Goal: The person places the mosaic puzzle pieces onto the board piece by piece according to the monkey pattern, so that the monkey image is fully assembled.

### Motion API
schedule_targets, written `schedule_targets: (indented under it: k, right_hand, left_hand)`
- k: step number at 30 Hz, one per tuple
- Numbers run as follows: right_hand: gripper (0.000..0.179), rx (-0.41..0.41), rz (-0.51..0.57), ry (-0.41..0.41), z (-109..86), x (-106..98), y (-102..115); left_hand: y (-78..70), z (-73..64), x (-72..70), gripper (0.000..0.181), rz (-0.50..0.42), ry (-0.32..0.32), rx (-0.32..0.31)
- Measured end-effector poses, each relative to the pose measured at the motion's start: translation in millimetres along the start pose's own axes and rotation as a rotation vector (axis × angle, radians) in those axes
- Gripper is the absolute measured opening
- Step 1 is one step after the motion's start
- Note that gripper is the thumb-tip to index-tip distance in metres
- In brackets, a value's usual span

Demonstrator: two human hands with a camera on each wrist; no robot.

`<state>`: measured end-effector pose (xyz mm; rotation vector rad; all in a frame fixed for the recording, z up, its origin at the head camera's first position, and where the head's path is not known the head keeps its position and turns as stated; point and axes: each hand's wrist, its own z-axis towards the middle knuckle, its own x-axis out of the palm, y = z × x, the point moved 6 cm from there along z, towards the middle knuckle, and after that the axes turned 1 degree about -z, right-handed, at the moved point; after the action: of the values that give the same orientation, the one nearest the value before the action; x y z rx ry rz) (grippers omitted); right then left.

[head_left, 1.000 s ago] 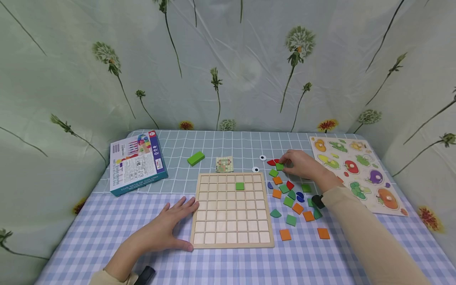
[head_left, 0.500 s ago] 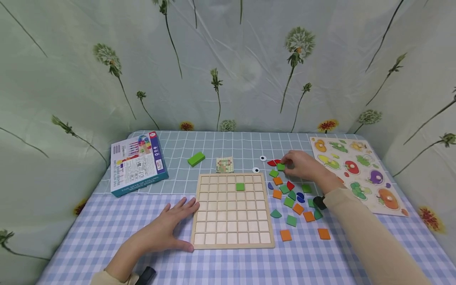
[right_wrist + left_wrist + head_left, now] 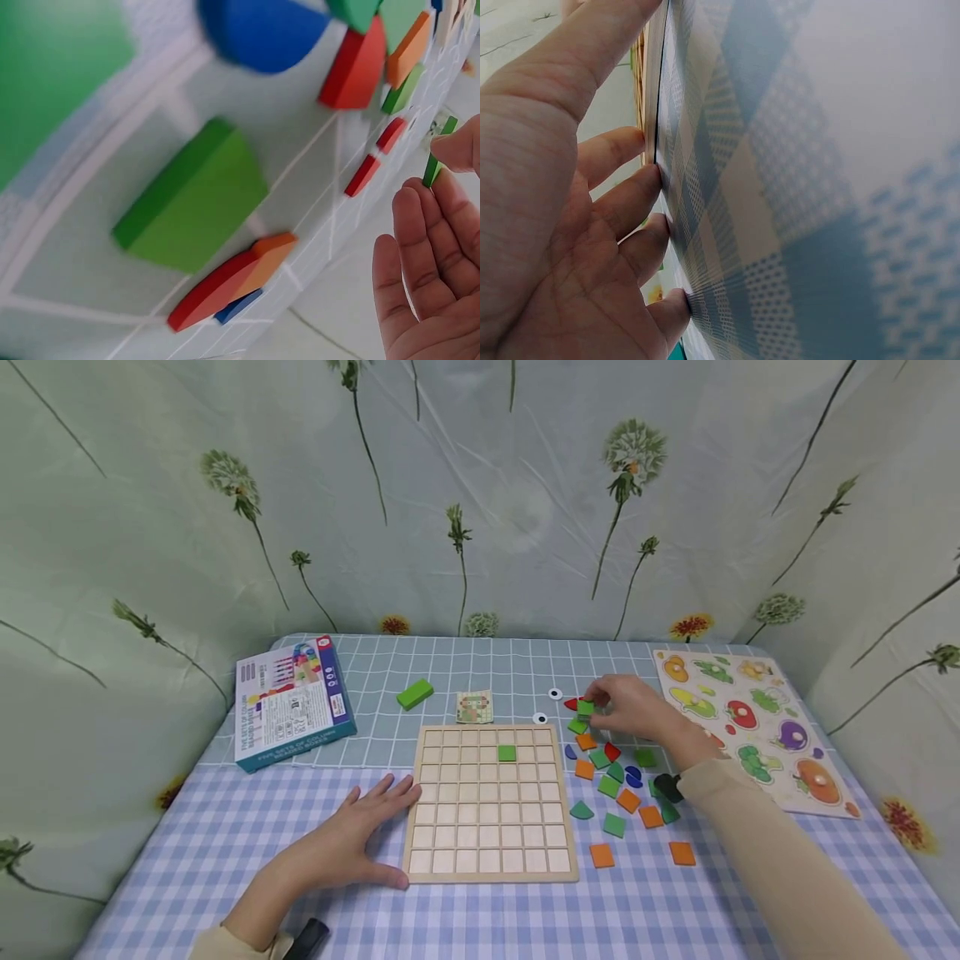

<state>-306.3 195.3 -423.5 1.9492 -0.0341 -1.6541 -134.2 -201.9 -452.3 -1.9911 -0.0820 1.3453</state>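
Observation:
My right hand (image 3: 633, 706) pinches a green square tile (image 3: 585, 709) between thumb and fingers, at the back of the loose tiles. In the right wrist view the tile (image 3: 439, 152) stands edge-on, clear of the table. My left hand (image 3: 351, 839) lies with fingers spread along the left side of the wooden grid board (image 3: 495, 878), thumb near its front corner. One green square (image 3: 507, 752) sits in the board's second row from the back. Red pieces (image 3: 363, 176) lie on the cloth near my right fingertips.
Right of the board lie several orange, green, red and blue pieces, among them an orange square (image 3: 602, 856). Behind it are a pattern card (image 3: 474, 706), a green block (image 3: 415, 694) and two eye discs (image 3: 555, 694). A box (image 3: 292, 702) stands left; a vegetable puzzle (image 3: 720, 727) lies right.
The green tile in my right hand has come up slightly from the table and shifted a little left and away from me. The left hand stays where it was.

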Motion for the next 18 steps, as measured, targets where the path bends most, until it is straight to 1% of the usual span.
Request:
schedule_targets:
  k: [1, 5, 10, 14, 18]
  right_hand:
    - [0.032, -0.001, 0.009, -0.003, 0.4, 0.3, 2.3]
    - [0.028, -0.049, 0.019, -0.016, 2.7, 2.0, 15.4]
    - [0.026, -0.132, 0.046, -0.032, 4.3, 6.5, 36.8]
    - [0.024, -0.172, 0.085, -0.029, 2.9, 11.9, 53.0]
    - [0.025, -0.196, 0.112, -0.006, 3.5, 18.7, 69.1]
  left_hand:
    - [0.1, 0.0, -0.1, 0.115, 0.001, 0.000, 0.001]
    - [-0.4, -0.8, -1.8, 0.115, 0.008, -0.008, 0.018]
    - [1.1, -1.7, -2.9, 0.116, 0.005, -0.009, 0.020]
    - [1.3, -0.3, -2.8, 0.115, 0.007, -0.010, 0.029]
    - [1.0, 0.1, -3.1, 0.114, 0.001, -0.007, 0.026]
